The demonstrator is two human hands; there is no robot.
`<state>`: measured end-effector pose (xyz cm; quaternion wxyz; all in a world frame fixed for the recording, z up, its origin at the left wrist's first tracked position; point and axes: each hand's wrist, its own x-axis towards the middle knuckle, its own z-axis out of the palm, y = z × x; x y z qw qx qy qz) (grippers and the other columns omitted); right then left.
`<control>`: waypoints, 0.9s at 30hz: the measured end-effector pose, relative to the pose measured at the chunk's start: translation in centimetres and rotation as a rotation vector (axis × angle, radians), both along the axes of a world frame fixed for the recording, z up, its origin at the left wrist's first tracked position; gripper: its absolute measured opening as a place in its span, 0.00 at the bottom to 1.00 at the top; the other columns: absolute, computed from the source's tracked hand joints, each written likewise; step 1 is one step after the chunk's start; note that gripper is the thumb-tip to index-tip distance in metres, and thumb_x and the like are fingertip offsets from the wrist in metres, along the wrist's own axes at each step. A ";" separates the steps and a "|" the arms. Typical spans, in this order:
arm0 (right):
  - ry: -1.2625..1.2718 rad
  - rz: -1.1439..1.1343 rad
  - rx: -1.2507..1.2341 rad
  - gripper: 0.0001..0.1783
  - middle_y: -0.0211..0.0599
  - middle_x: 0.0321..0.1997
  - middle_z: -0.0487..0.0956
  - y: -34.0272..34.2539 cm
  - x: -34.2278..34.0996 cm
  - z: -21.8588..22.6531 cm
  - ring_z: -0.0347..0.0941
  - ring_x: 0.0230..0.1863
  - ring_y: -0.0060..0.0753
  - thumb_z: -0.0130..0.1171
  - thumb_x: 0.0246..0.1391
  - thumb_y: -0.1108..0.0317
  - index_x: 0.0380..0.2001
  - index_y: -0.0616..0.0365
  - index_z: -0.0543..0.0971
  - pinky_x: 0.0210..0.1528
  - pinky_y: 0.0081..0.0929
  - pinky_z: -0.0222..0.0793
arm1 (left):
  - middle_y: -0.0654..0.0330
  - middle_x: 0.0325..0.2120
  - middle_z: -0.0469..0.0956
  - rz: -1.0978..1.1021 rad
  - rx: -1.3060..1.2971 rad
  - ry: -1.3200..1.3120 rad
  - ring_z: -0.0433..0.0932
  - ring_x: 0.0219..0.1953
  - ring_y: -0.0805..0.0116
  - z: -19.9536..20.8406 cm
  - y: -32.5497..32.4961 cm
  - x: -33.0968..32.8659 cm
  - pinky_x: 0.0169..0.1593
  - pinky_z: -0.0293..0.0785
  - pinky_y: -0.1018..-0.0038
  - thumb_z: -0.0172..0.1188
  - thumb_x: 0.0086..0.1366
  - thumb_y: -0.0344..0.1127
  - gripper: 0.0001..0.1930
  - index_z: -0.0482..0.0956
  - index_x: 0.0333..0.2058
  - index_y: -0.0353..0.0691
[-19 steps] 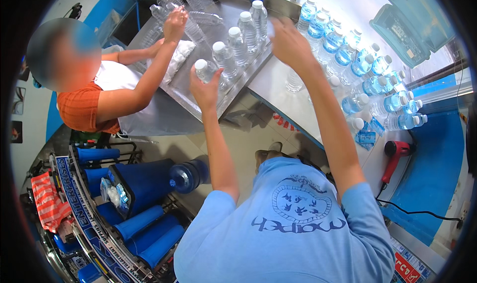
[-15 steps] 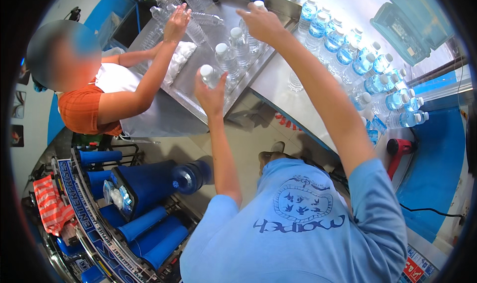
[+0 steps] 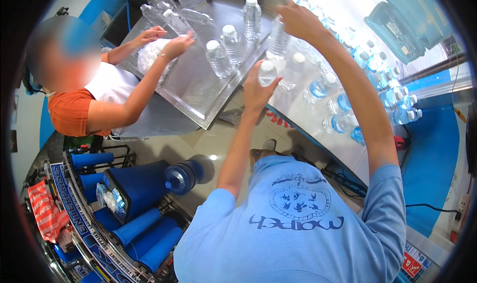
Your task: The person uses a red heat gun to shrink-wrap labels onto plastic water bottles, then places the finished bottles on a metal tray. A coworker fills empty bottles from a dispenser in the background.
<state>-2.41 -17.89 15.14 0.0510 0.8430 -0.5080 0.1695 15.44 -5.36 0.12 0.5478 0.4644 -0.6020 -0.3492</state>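
Note:
My left hand (image 3: 256,90) is wrapped round a clear, unlabelled water bottle (image 3: 267,75) with a white cap, at the near edge of the table. Farther off, my right hand (image 3: 301,22) grips the top of another clear bottle (image 3: 278,43), whose cap my fingers hide. Just right of the left-hand bottle stands an unlabelled capped bottle (image 3: 293,71). Three more capped bottles, one of them this tall one (image 3: 252,20), stand on the steel draining surface (image 3: 191,96) to the left.
Many blue-labelled bottles (image 3: 320,87) crowd the right table (image 3: 305,115). A co-worker in an orange shirt (image 3: 74,111) reaches over a bag of white caps (image 3: 151,59) beside uncapped bottles (image 3: 176,23). A large blue water jug (image 3: 184,177) and a loaded rack (image 3: 74,203) are at lower left.
Both my hands have moved right, each carrying a bottle from the steel surface to the table. The co-worker's raised hand has come down toward the caps.

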 end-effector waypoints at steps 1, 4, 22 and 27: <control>0.060 -0.050 0.111 0.15 0.51 0.48 0.80 -0.1 -0.9 -0.1 0.80 0.51 0.55 0.61 0.54 0.74 0.47 0.58 0.79 0.50 0.48 0.77 | 0.48 0.49 0.81 0.011 0.002 -0.013 0.81 0.53 0.53 -0.1 -0.5 -0.5 0.57 0.75 0.63 0.80 0.52 0.32 0.34 0.75 0.56 0.33; 0.055 -0.114 0.293 0.15 0.46 0.53 0.80 -0.3 -2.9 -1.5 0.77 0.56 0.55 0.62 0.58 0.71 0.50 0.52 0.81 0.57 0.48 0.73 | 0.46 0.51 0.80 0.034 -0.033 -0.082 0.79 0.55 0.48 0.0 -1.7 -1.3 0.59 0.74 0.60 0.81 0.52 0.35 0.36 0.73 0.57 0.34; -0.203 -0.065 0.231 0.22 0.42 0.58 0.77 7.3 -9.8 2.1 0.78 0.55 0.50 0.59 0.67 0.61 0.63 0.48 0.75 0.57 0.43 0.74 | 0.44 0.62 0.66 0.507 -0.249 -0.254 0.65 0.67 0.48 2.4 -5.5 8.1 0.68 0.62 0.56 0.74 0.58 0.36 0.39 0.63 0.64 0.33; -0.303 0.034 -0.075 0.16 0.46 0.61 0.78 19.5 -17.0 4.8 0.73 0.63 0.45 0.58 0.68 0.70 0.56 0.57 0.80 0.66 0.39 0.68 | 0.54 0.41 0.81 0.518 -0.283 -0.234 0.81 0.45 0.53 0.3 -6.9 9.8 0.53 0.76 0.60 0.77 0.56 0.39 0.27 0.76 0.52 0.39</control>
